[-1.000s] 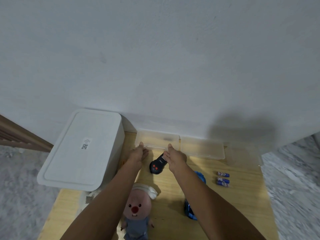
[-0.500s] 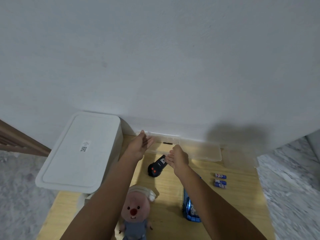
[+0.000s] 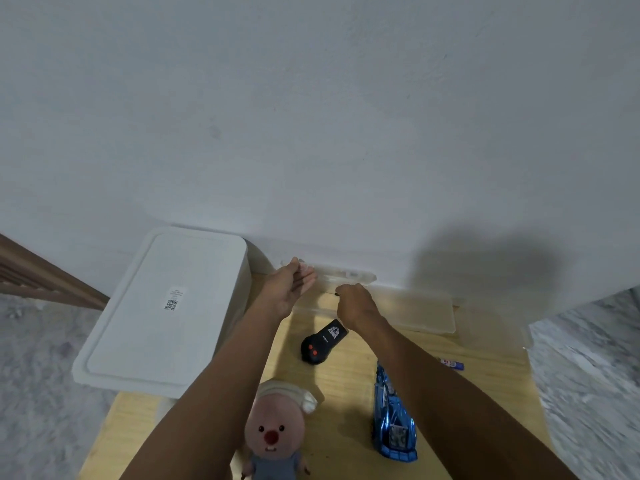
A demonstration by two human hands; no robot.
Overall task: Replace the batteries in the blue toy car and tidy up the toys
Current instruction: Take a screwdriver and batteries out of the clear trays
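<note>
Blue toy car [image 3: 393,420], glossy metallic plastic — lies on the pale wooden table [image 3: 346,382], near edge, long axis running away from the person toward the wall, under the right forearm. Both hands are well beyond it at the clear plastic box [image 3: 412,308]: left hand [image 3: 289,289] open-palmed against its raised lid, right hand [image 3: 355,303] curled at the rim — grip uncertain. Right hand is nearer the car.

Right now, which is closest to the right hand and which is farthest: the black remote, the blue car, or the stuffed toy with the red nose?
Judged from the right hand in the head view:
1. Black remote: right beside the wrist, just toward the person.
2. Blue car: farther back toward the person, under the right forearm.
3. Stuffed toy: farthest, at the table's near edge, between the arms.
</note>
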